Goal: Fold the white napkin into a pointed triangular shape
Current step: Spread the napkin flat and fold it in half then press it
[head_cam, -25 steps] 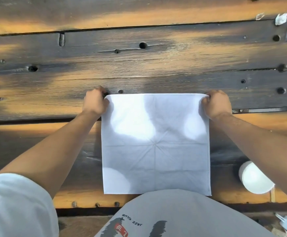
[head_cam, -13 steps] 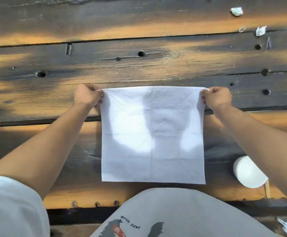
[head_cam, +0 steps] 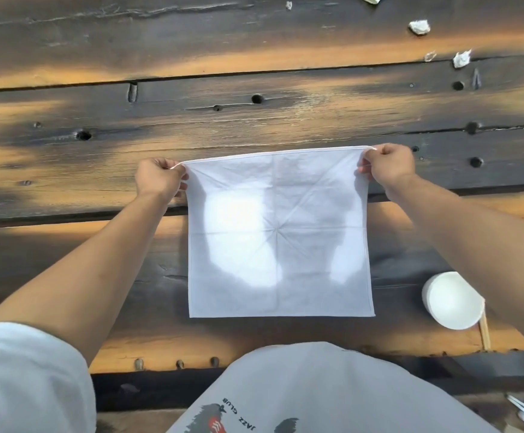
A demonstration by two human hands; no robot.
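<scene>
The white napkin (head_cam: 281, 235) was a full, unfolded square, its far edge raised off the dark wooden table (head_cam: 254, 57) and pulled taut while its near edge lay close to the table's near side. Old creases crossed at its middle, straight and diagonal. The left hand (head_cam: 157, 178) pinched the far left corner between closed fingertips, and the right hand (head_cam: 388, 165) pinched the far right corner the same way, slightly higher. A white round container (head_cam: 452, 300) sat just right of the napkin's near right corner, apart from it. The step in hand looked to be the first fold. To do it well, the person would have needed even tension across the lifted edge, then to match edges or corners exactly along an existing crease before pressing flat, keeping the cloth clear of the container.
</scene>
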